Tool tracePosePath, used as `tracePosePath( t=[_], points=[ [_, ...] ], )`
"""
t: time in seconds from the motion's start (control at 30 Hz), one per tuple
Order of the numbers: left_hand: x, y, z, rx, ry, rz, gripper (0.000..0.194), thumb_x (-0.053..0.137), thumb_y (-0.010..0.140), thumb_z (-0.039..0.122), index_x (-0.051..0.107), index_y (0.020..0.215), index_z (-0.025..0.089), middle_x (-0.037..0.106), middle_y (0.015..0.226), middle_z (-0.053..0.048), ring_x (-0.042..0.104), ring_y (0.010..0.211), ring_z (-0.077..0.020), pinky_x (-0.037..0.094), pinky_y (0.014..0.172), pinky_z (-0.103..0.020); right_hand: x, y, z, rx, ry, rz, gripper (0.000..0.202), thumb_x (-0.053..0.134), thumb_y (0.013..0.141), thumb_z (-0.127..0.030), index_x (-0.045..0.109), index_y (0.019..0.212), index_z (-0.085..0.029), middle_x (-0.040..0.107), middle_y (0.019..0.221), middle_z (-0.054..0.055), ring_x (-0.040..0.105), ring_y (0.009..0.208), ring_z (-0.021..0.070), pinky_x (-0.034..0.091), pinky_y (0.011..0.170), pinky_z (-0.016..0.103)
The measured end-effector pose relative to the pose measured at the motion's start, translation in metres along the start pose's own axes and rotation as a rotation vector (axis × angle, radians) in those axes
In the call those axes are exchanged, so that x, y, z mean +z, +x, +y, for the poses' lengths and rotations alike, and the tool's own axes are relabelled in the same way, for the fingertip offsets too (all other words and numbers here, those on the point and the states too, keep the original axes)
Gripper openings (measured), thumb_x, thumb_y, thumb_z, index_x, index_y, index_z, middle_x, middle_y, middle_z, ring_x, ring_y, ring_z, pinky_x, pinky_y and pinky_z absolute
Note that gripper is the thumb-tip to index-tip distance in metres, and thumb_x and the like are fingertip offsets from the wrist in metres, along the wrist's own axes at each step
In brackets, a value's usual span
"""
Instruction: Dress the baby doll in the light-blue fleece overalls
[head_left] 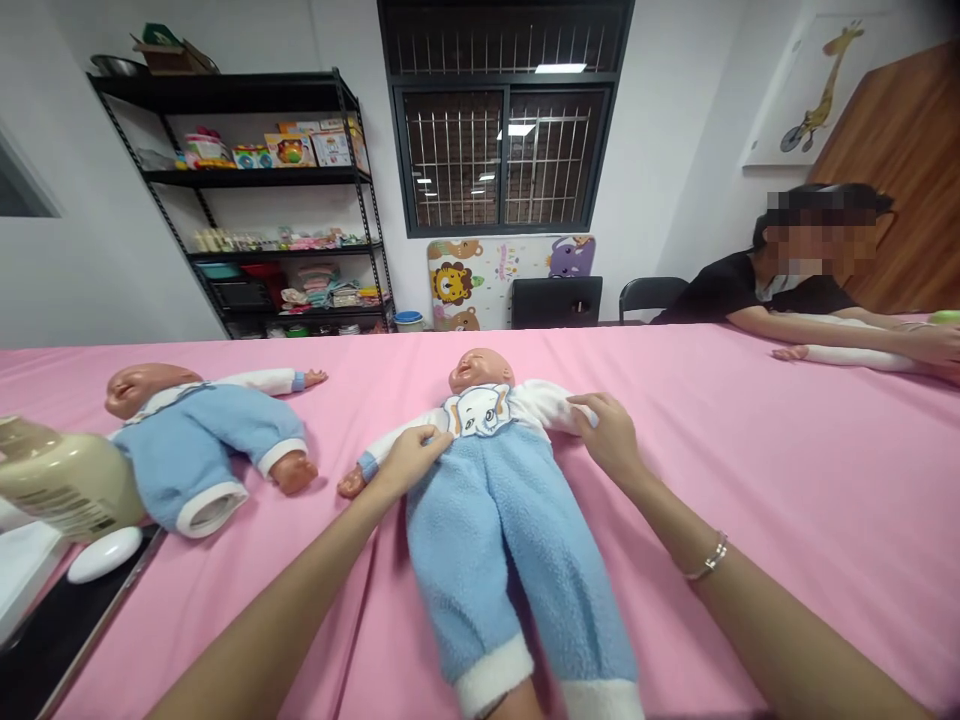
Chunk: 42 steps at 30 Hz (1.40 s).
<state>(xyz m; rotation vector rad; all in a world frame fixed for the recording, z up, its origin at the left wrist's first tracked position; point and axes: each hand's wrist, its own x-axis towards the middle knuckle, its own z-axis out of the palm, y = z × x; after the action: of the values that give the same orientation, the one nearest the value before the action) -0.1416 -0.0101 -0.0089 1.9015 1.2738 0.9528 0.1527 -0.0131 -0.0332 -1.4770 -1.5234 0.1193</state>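
A baby doll point(480, 371) lies on its back in front of me, dressed in light blue fleece overalls point(457, 540) with a white elephant face on the chest. Its arms stretch out to both sides in white sleeves. With closed fingers, my left hand point(411, 458) pinches the outfit beside the chest, where the sleeve meets the overalls. My right hand point(611, 438), a bracelet on its wrist, is closed round the end of the other white sleeve point(551, 405). That sleeve's cuff and the doll's hand inside it are hidden by my fingers.
A pink cloth point(720, 480) covers the table. At left lie a second doll point(214, 430), a pale green pump bottle point(75, 480), a white oval object point(105, 554) and a dark tray-like item point(45, 640). A person point(735, 290) leans over another doll's arm point(855, 357) at right.
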Motion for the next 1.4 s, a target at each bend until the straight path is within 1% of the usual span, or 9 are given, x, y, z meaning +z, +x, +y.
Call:
tracePosePath(
  t=[0.17,0.33,0.47,0.6,0.67,0.8,1.03,1.23,1.4],
  points=[
    [-0.009,0.0,-0.005,-0.056,0.126,-0.07,0.049,0.044,0.076,0.061,0.035,0.055,0.018,0.032,0.054,0.005,0.031,0.052,-0.01,0.023,0.051,-0.024,0.002,-0.018,-0.036,0.041,0.461,-0.457,0.033,0.054,0.08,-0.05,0.062,0.082,-0.018,0.063,0.079,0.005,0.058,0.077,0.0209,0.047,0.071,0.034],
    [-0.012,0.001,-0.005,-0.026,0.065,-0.115,0.044,0.049,0.076,0.059,0.043,0.064,0.017,0.04,0.062,0.004,0.038,0.059,-0.0114,0.03,0.056,-0.024,-0.001,-0.017,-0.032,0.06,0.555,-0.642,0.035,0.068,0.07,-0.048,0.059,0.084,-0.017,0.059,0.086,0.004,0.056,0.082,0.0189,0.046,0.074,0.032],
    [-0.014,0.0,-0.005,0.074,-0.139,-0.21,0.039,0.064,0.07,0.047,0.055,0.091,0.016,0.056,0.091,-0.002,0.052,0.086,-0.0174,0.04,0.078,-0.028,-0.002,-0.015,-0.028,0.049,0.581,-0.654,0.032,0.061,0.077,-0.048,0.059,0.081,-0.017,0.057,0.079,0.003,0.053,0.075,0.0164,0.044,0.07,0.031],
    [-0.018,0.0,-0.003,0.104,-0.103,-0.317,0.044,0.071,0.065,0.043,0.059,0.099,0.017,0.059,0.098,-0.003,0.054,0.094,-0.0203,0.042,0.083,-0.03,-0.002,-0.019,-0.037,0.03,0.564,-0.688,0.036,0.061,0.077,-0.048,0.059,0.099,-0.018,0.059,0.099,0.007,0.054,0.092,0.0216,0.043,0.081,0.036],
    [-0.019,0.0,-0.001,0.133,-0.022,-0.31,0.037,0.068,0.069,0.045,0.061,0.09,0.016,0.06,0.091,-0.002,0.054,0.088,-0.0191,0.042,0.08,-0.029,-0.002,-0.021,-0.041,-0.004,0.488,-0.672,0.038,0.063,0.076,-0.046,0.058,0.102,-0.019,0.058,0.105,0.007,0.053,0.097,0.0233,0.041,0.085,0.037],
    [-0.017,-0.002,0.004,0.185,0.03,-0.238,0.032,0.058,0.077,0.046,0.061,0.088,0.016,0.061,0.092,-0.002,0.053,0.09,-0.0186,0.04,0.084,-0.028,-0.001,-0.022,-0.044,-0.045,0.415,-0.64,0.027,0.057,0.08,-0.043,0.057,0.083,-0.017,0.056,0.083,0.004,0.05,0.078,0.0185,0.038,0.071,0.033],
    [-0.017,0.0,0.0,0.072,-0.353,-0.232,0.042,0.058,0.079,0.043,0.057,0.111,0.017,0.06,0.111,-0.005,0.052,0.103,-0.0209,0.041,0.088,-0.029,0.001,-0.019,-0.04,0.042,0.662,-0.637,0.029,0.058,0.08,-0.045,0.053,0.079,-0.017,0.046,0.072,-0.001,0.04,0.066,0.0116,0.031,0.061,0.027],
    [-0.021,0.002,-0.008,-0.047,-0.298,-0.378,0.043,0.06,0.074,0.053,0.064,0.089,0.013,0.062,0.088,-0.003,0.054,0.081,-0.0171,0.042,0.074,-0.025,0.004,-0.024,-0.046,0.223,0.838,-0.624,0.034,0.059,0.077,-0.051,0.049,0.081,-0.018,0.043,0.069,-0.003,0.038,0.064,0.0107,0.029,0.061,0.025],
    [-0.023,0.001,-0.001,-0.085,-0.294,-0.491,0.039,0.06,0.074,0.053,0.063,0.078,0.013,0.058,0.075,0.0,0.05,0.071,-0.0135,0.04,0.069,-0.023,-0.002,-0.02,-0.046,0.245,0.731,-0.689,0.039,0.058,0.075,-0.056,0.049,0.077,-0.018,0.042,0.07,-0.002,0.036,0.065,0.0114,0.029,0.06,0.025]
  ],
)
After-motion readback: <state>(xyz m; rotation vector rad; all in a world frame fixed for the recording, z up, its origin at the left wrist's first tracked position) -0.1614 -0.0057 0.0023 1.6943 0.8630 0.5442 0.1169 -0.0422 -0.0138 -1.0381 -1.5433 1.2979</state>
